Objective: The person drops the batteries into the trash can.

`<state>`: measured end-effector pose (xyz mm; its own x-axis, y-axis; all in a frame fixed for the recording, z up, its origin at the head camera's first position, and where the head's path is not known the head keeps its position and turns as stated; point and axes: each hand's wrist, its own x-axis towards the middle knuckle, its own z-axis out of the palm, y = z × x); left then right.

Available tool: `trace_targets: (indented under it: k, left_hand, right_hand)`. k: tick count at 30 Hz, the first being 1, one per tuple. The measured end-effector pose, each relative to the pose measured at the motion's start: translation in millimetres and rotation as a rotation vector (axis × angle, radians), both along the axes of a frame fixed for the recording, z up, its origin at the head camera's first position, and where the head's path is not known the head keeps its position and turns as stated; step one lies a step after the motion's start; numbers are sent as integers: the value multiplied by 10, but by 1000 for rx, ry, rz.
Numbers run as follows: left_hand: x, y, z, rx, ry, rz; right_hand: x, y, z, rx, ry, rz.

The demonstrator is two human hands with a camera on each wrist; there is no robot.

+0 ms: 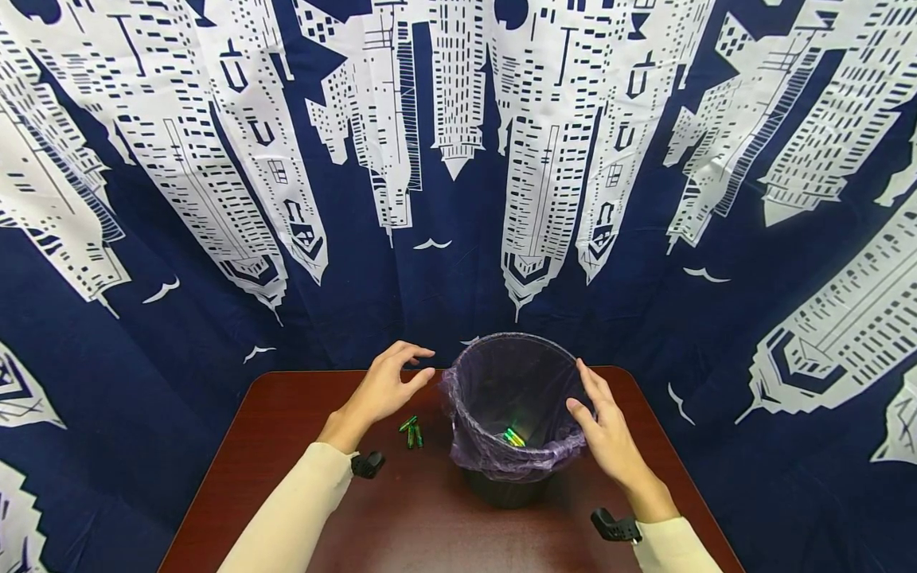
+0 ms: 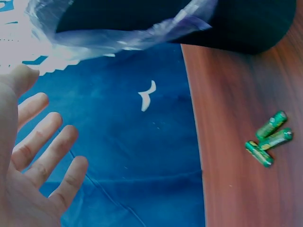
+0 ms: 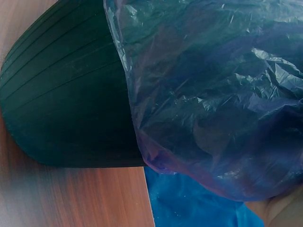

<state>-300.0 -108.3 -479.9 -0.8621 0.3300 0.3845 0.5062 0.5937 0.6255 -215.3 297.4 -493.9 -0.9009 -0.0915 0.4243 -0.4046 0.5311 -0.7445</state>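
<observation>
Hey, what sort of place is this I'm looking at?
Probably an indoor work spot screened off with cloth: a dark blue curtain printed with white buildings hangs around a reddish-brown table, where a lined bin stands.

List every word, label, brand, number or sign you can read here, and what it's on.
No text is legible in any view.
Green batteries on the table: printing too small and blurred.
Green pieces inside the bin: too small to read.
Curtain: letter-like shapes on the printed buildings, no readable word.
Bin and its bag: no lettering visible.
</observation>
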Motion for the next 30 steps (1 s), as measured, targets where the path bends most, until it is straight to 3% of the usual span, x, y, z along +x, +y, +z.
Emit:
trace_targets:
  k: [15,24,30]
  left_hand:
    - [64,-177,-465,-28,-46,63]
    - [118,-245,-834,22,-140,70]
    - [164,-252,-1056,-2,-138,92]
  right_hand:
    - [-6,8,-4,-4,-13,0]
    - [-22,8,-9,-6,-21,10]
    - [-36,18,-19,-8,-14,7]
